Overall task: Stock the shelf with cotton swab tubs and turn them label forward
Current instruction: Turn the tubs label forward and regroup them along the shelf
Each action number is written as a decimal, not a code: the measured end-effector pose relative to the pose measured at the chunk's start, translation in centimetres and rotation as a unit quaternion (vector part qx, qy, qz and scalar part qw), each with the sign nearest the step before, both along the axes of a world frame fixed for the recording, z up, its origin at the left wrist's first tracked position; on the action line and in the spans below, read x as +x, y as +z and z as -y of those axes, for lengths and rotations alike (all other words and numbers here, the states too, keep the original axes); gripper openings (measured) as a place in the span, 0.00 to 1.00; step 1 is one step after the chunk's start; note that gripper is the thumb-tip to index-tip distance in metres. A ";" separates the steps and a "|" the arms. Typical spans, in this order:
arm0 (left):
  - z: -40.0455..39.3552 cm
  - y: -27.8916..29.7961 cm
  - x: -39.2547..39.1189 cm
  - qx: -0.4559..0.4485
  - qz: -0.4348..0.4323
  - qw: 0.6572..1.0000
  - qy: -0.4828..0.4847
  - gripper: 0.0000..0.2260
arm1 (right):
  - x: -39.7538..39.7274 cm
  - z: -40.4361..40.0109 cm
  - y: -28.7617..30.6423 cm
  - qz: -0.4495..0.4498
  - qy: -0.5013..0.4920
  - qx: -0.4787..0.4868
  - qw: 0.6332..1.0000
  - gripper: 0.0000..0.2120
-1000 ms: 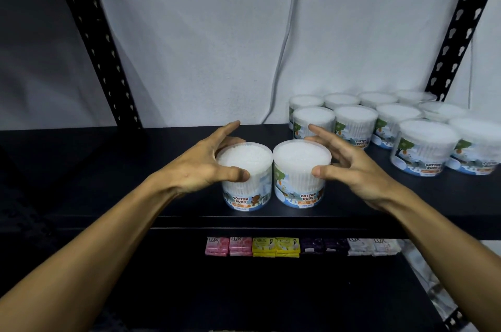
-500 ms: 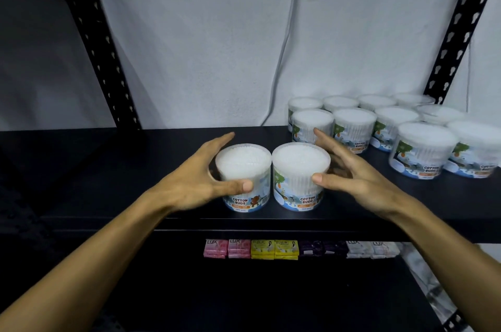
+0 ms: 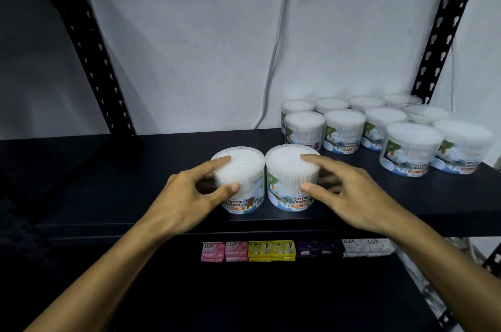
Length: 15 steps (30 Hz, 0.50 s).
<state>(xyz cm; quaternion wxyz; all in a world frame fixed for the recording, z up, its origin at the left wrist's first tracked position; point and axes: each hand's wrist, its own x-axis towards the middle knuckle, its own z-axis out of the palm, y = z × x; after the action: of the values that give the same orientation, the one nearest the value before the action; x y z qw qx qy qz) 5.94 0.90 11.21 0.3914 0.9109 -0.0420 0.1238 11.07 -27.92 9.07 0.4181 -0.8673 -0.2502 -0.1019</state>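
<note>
Dark shelf (image 3: pixel 113 169) runs bare leftward from two cotton swab tubs (image 3: pixel 264 177) standing touching near its front edge. Left hand (image 3: pixel 187 196) grips the left tub, right hand (image 3: pixel 349 196) grips the right. Stocked tubs (image 3: pixel 379 131) crowd the shelf's right rear; soap packs (image 3: pixel 295 250) sit on the shelf below.

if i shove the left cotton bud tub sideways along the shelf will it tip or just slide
The left tub looks squat and wide-based, so it should probably slide on the smooth dark shelf rather than tip. Packed with swabs, it's likely light. The left hand grips high, so a low push seems safer.
</note>
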 end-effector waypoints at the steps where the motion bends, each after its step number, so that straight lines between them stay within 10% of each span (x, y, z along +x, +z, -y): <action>1: 0.0 -0.1 0.0 -0.003 0.000 1.000 0.000 0.25 | -0.1 0.0 -0.1 -0.001 -0.002 0.006 1.000 0.26; 15: 5.4 0.1 3.0 -0.015 0.006 0.999 -0.045 0.25 | 0.8 4.6 0.8 -0.049 -0.057 0.007 0.997 0.23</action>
<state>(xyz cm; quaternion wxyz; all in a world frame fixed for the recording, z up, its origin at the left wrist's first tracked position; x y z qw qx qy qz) 8.91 -4.52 11.28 0.4097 0.9014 -0.0835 0.1125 11.84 -32.56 9.89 0.4294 -0.8812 -0.1790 -0.0843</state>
